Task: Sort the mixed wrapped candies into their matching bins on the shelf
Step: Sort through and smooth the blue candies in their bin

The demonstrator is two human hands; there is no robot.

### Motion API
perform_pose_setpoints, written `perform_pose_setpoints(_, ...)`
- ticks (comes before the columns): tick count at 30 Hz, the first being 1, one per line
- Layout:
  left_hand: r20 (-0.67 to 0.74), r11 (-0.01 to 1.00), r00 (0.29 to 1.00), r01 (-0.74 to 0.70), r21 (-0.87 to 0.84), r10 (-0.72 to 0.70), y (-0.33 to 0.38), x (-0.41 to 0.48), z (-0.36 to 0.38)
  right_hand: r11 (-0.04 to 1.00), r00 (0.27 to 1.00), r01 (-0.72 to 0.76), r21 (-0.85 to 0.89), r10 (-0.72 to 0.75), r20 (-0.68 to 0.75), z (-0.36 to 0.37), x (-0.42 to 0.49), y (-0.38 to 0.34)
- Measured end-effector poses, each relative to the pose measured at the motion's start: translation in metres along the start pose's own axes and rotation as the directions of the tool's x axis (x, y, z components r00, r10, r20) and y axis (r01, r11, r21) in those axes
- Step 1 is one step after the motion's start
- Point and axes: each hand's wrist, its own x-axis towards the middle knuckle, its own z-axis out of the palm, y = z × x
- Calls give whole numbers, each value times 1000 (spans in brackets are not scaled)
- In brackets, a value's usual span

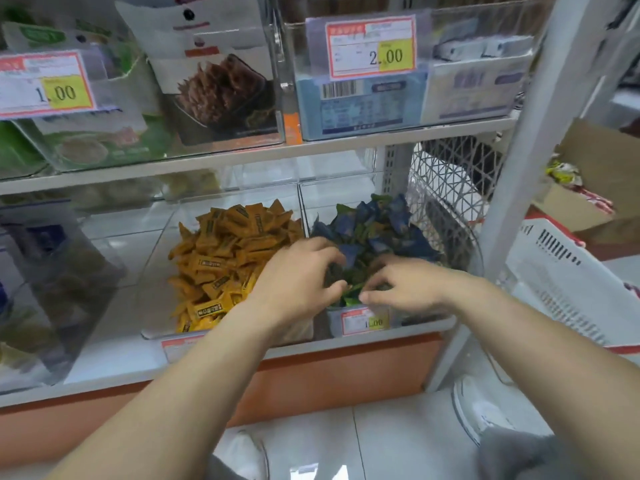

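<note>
Both your hands are down in the right bin (341,197) on the lower shelf (114,358), at its near edge, just above the small price tag (363,322).

Your left hand (298,275) reaches in across the wall shared with the left bin (156,289). Its fingers and thumb are curled round a clump of the green candies (349,294). Your right hand (407,284) lies just right of that clump with its fingers bent down into the pile. You cannot tell from here whether it pinches a wrapper or only rests on the heap.

The green candies lie between your two hands, touching both, mixed in with the blue candies (381,230) that fill the middle and far part of the same bin. No long axis can be read from the bunched wrappers.

The orange candies (228,244) are heaped in the left bin, just left of your left wrist. No orange piece shows among the blue and green.

What the next move likely turns on: the green pieces sit at the near front and the blue pile lies beyond them, so you lift up and toward yourself rather than reach deeper. Your left hand has the surer hold, and it is also the nearer one to any bin further left.
</note>
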Motion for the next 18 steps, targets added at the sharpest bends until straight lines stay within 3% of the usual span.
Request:
perform_pose_setpoints(3, 68, 996, 997, -44, 79, 39, -7, 7, 10, 996, 1000, -12, 94, 10, 26, -10, -1, 18)
perform_pose_setpoints(7, 76, 997, 996, -55, 62, 50, -15, 12, 15, 988, 999, 6, 157, 2, -50, -12, 2, 36)
perform_pose_setpoints(9, 74, 998, 996, -45, 51, 41, -14, 12, 16, 984, 980, 9, 176, 26, -200, -14, 6, 41)
perform_pose_setpoints(12, 50, 998, 999, -22, 55, 20, -10, 14, 17, 981, 870, -19, 195, 112, -480, -17, 11, 52)
perform_pose_setpoints(16, -21, 983, 1000, 19, 184, -16, 6, 20, 18, 974, 901, -211, 83, 227, -369, -13, 12, 60)
perform_pose_setpoints(18, -17, 975, 1000, 3, 221, 0, 19, 26, 20, 975, 845, -189, 114, 221, -488, -15, 7, 59)
